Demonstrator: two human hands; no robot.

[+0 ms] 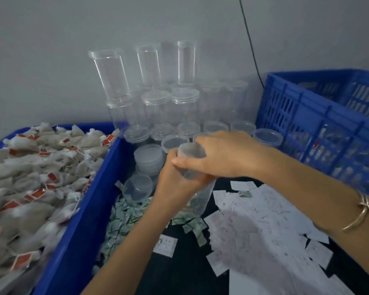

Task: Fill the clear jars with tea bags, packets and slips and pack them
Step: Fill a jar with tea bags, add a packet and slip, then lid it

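- Over the dark table [190, 273], the person is holding one clear jar [201, 199] tilted above the supplies, between the bin and the crate.
- The left hand [175, 186] is wrapping its fingers round the jar's body, and the right hand [222, 154] is curling over the capped top end, so both are clamped on the same jar; I am reading this as the lid being twisted.
- No tea bag is showing through the visible part of the jar's wall, so filling of this one is looking not yet begun.
- Tea bags [30, 177] with red tags are lying heaped high in the blue bin [90, 209] on the left, suggesting plenty of stock remaining.
- Small green packets [119, 218] are lying in a loose pile just beside the bin, and white slips [254, 220] are spreading across the table under the right forearm.
- Many empty jars [158, 103] are standing stacked against the wall, with loose lids [148, 156] lying in front of them, so most of the work is looking undone.
- Shapes behind the lattice of the blue crate [307, 116] may be packed jars, though blur is leaving that unsure.
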